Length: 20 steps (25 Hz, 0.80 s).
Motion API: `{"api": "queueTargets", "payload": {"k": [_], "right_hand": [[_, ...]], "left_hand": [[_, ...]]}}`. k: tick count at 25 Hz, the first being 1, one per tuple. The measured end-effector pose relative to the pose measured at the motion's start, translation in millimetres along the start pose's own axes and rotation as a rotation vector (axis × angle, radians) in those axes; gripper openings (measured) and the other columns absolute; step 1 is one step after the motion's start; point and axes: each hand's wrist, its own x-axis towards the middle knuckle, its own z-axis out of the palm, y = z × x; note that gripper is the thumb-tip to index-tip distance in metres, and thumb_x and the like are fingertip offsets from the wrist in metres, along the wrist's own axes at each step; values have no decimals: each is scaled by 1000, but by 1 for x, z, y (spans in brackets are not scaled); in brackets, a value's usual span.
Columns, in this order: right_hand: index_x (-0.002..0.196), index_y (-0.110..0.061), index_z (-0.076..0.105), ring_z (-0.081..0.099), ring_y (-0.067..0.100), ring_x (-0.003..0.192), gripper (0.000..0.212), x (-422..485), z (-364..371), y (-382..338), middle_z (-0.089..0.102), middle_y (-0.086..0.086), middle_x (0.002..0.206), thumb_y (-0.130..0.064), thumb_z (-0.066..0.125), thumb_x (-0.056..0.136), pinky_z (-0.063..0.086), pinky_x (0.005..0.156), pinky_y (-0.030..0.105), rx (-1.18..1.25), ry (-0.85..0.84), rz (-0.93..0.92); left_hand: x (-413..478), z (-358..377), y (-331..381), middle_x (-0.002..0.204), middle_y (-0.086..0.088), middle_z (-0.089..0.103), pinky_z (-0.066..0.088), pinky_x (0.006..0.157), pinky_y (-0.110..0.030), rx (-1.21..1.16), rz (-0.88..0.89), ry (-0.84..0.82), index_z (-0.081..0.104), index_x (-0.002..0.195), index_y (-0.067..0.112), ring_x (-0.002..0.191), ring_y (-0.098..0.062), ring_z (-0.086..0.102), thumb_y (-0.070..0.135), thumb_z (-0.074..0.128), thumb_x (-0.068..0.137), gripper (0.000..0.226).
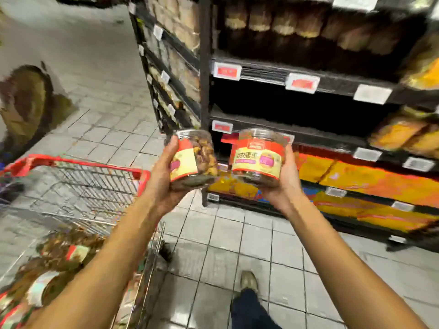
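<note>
**Held stock, two jars**

- Left hand (164,176): one. Its fingers (173,144) curl round the left jar (192,160), thumb up the near side, the rest under the base. The jar is tilted and shows brown pieces beside a red and yellow label.
- Right hand (285,184): one. Its fingers wrap the right jar (259,157) from below and from the outer side. The label faces the camera and the jar is near upright.
- Jars: two, same label, side by side and just apart, held up at arm's length.
- Cart (78,162): one, red-rimmed wire, below and to the left of the left fingers. It holds packs (59,252) with similar labels. They are blurred: at least two, exact count not readable.
- Shelf (261,74): one unit beyond both sets of fingers, with a dark, bare-looking tier directly behind the jars and price tags (301,83) along the edges.
- Floor (237,233): grey tile, below the arms.

**Progress (judged)**

- Done: both jars appear picked and are firmly in hand, clear of the shelf.
- Left: moving them leftward and down into the cart, then letting go. Neither jar is over the basket yet.
</note>
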Motion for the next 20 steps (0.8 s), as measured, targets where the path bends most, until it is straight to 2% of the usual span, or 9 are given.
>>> {"api": "queueTargets", "payload": {"k": [2,5,10,12,14,17,20], "right_hand": [[102,-21,65,72,17,72,61,30,-26,-25,75,1,79,-63,22,93,57,65,30,-17,21,-18],[94,-20,65,71,16,65,62,97,-52,-63,74,1,72,-61,19,94,56,61,27,-41,37,2],[95,-19,63,68,18,66,57,214,-58,-83,72,1,66,-57,21,95,49,77,34,-28,103,14],[95,-18,63,68,18,65,57,247,-59,-85,72,1,67,-57,22,95,50,75,32,-32,110,19],[104,-16,63,67,20,71,57,275,-58,-87,71,3,74,-56,24,96,50,74,33,-5,125,11],[105,-19,62,68,19,74,56,318,-55,-86,72,2,79,-55,21,97,51,73,33,27,125,-47],[101,-21,63,70,17,72,55,343,-56,-84,73,1,78,-56,21,96,55,70,31,19,119,-97]], "left_hand": [[47,20,-17,92,-7,72,59,71,-45,7,-10,17,69,104,13,79,-20,70,52,52,76,51],[121,41,-43,88,-6,74,60,67,-38,26,-1,104,75,92,14,75,-19,72,49,51,78,45],[228,32,-57,78,-4,75,56,56,-25,125,109,301,66,97,9,67,-14,71,41,62,69,43],[264,20,-55,84,-7,74,57,62,-27,202,188,339,63,105,5,70,-16,71,39,68,68,51],[302,10,-53,95,-10,71,58,68,-30,332,274,380,58,114,4,77,-19,69,38,76,68,60],[368,-4,-51,98,-4,67,56,67,-23,521,449,402,51,115,9,82,-11,68,40,81,63,67],[417,-25,-53,106,-1,65,54,87,-35,737,488,413,44,115,15,95,-11,66,49,80,56,77]]}}
